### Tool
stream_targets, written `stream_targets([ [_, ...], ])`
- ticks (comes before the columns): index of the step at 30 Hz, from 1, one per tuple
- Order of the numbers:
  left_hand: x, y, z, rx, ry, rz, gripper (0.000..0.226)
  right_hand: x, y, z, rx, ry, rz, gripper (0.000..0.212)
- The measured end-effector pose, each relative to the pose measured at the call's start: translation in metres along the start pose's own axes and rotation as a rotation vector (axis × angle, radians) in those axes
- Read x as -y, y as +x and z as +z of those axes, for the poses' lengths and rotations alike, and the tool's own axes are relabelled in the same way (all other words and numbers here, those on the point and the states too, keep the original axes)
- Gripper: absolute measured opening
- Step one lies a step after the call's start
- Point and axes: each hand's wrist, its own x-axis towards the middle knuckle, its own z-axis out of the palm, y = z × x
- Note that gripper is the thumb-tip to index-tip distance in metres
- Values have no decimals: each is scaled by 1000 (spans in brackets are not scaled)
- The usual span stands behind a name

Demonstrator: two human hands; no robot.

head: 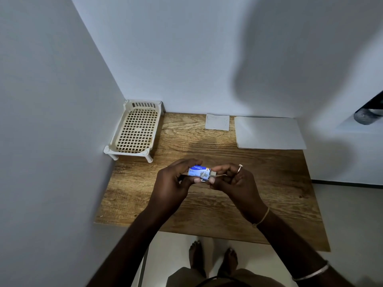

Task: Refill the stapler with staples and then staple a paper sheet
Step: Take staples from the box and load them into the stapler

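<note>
A small blue staple box [198,172] is held above the middle of the wooden table [279,183]. My left hand [176,181] grips the box around its left end. My right hand [230,179] pinches the grey inner tray [213,174] that sticks out of the box's right end. A stack of white paper sheets [269,132] lies at the back right of the table. A smaller white paper [217,122] lies beside it, to the left. No stapler is in sight; part of a dark object shows under my left palm.
A cream plastic lattice rack [135,131] on short legs stands in the back left corner against the walls. White walls close the table at the left and back. My bare feet [213,257] stand on the floor below the table's front edge.
</note>
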Motion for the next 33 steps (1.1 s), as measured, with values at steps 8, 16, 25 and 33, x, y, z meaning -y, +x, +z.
stream_targets([
  [8, 0, 1, 1, -31, 6, 27, 39, 0, -4, 1, -33, -293, -139, 21],
  [16, 7, -1, 2, -40, -155, -133, 42, 0, 2, 2, 14, 8, 106, 16],
  [25, 11, 0, 4, -22, -150, -116, 53, 2, 8, -6, 99, -23, 196, 12],
  [33, 12, -1, 8, -36, -202, -108, 52, 5, 13, -6, 90, 108, 413, 27],
])
